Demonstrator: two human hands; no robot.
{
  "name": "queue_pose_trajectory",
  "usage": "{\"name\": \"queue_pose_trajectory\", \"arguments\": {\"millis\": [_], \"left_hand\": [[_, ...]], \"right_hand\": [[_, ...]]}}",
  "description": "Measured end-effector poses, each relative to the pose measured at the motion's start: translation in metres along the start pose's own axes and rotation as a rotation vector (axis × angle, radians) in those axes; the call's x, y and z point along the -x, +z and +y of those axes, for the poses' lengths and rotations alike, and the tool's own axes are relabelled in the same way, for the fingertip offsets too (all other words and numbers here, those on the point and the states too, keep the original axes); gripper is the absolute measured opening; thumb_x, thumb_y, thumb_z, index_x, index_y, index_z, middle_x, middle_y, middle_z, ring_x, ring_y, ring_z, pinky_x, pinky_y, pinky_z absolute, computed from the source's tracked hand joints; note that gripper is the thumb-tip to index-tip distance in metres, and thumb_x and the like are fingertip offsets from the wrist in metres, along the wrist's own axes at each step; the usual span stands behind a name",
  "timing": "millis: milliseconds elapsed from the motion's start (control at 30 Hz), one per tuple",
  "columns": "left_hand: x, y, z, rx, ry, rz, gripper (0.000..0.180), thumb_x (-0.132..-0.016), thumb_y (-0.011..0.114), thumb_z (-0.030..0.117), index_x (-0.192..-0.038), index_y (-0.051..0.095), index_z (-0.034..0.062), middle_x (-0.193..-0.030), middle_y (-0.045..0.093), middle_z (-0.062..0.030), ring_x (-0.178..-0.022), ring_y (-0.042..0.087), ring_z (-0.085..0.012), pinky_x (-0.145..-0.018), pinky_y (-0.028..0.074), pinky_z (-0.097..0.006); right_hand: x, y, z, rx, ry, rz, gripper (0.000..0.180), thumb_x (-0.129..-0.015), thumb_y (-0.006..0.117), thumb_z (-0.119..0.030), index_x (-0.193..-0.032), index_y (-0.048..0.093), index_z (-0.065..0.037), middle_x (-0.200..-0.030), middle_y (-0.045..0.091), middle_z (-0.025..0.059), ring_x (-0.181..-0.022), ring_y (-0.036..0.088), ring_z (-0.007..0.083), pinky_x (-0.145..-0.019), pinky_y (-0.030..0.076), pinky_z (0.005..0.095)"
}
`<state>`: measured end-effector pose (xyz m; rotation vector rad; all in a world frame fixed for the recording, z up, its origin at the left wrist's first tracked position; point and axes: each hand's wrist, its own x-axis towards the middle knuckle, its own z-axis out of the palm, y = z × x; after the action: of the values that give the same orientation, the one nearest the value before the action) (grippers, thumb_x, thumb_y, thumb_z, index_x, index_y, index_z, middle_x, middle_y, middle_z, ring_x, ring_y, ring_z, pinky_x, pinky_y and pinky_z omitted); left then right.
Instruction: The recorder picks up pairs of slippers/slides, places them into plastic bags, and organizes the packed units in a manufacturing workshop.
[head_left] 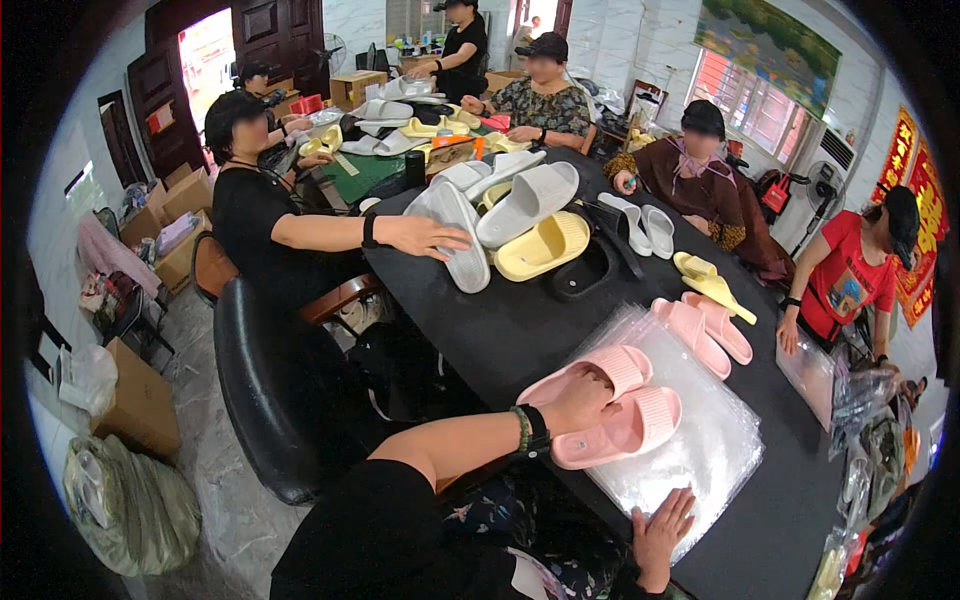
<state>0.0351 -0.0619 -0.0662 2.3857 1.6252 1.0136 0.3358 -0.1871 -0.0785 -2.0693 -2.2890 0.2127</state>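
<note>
Left grip (580,400) holds pink slippers (625,415) atop clear bags (700,450); right hand (660,530) flat.

A slipper pair (610,410) lies on the bag stack (700,450), another pair (705,330) behind it.

The left hand (578,400) has its fingers tucked inside the upper pink slipper (590,372) — they cannot be seen. The lower pink slipper (622,428) is partly covered by that hand. The right hand (662,528) shows only partly — its wrist runs off the lower edge.
</note>
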Motion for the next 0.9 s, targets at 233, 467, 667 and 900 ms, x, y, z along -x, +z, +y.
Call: {"name": "queue_pose_trajectory", "arguments": {"millis": [233,467,667,900], "left_hand": [[0.011,0.005,-0.005,-0.004,0.024,0.052,0.044,-0.090,0.057,0.039,-0.105,0.066,-0.0008,-0.112,0.064,-0.0214,-0.104,0.057,-0.0393,-0.100,0.035,-0.052],[0.008,0.006,-0.001,0.016,0.020,0.060,0.042,-0.091,0.055,0.038,-0.106,0.065,-0.0007,-0.108,0.065,-0.0208,-0.101,0.059,-0.0370,-0.100,0.035,-0.050],[0.010,0.004,0.000,0.014,0.038,0.117,0.040,-0.091,0.056,0.036,-0.106,0.064,-0.0001,-0.102,0.067,-0.0186,-0.097,0.061,-0.0343,-0.098,0.037,-0.049],[0.011,0.005,0.000,0.056,0.035,0.147,0.037,-0.090,0.058,0.033,-0.105,0.065,-0.0003,-0.105,0.066,-0.0187,-0.100,0.058,-0.0354,-0.098,0.037,-0.049]], "right_hand": [[-0.003,0.000,-0.004,-0.008,-0.007,0.004,0.094,-0.092,0.048,-0.059,-0.152,0.011,0.003,-0.160,0.007,0.0234,-0.149,0.002,0.0383,-0.116,0.002,0.0546],[-0.001,-0.003,-0.004,-0.026,0.017,0.027,0.094,-0.092,0.048,-0.061,-0.152,0.012,0.002,-0.160,0.009,0.0228,-0.149,0.003,0.0378,-0.116,0.003,0.0551],[-0.001,0.002,-0.004,-0.020,0.004,0.040,0.094,-0.092,0.047,-0.062,-0.152,0.013,0.002,-0.160,0.010,0.0228,-0.149,0.004,0.0381,-0.116,0.004,0.0555],[-0.002,0.004,-0.002,0.000,-0.002,0.046,0.092,-0.092,0.049,-0.058,-0.152,0.013,0.001,-0.160,0.009,0.0217,-0.149,0.003,0.0373,-0.116,0.003,0.0548]]}}
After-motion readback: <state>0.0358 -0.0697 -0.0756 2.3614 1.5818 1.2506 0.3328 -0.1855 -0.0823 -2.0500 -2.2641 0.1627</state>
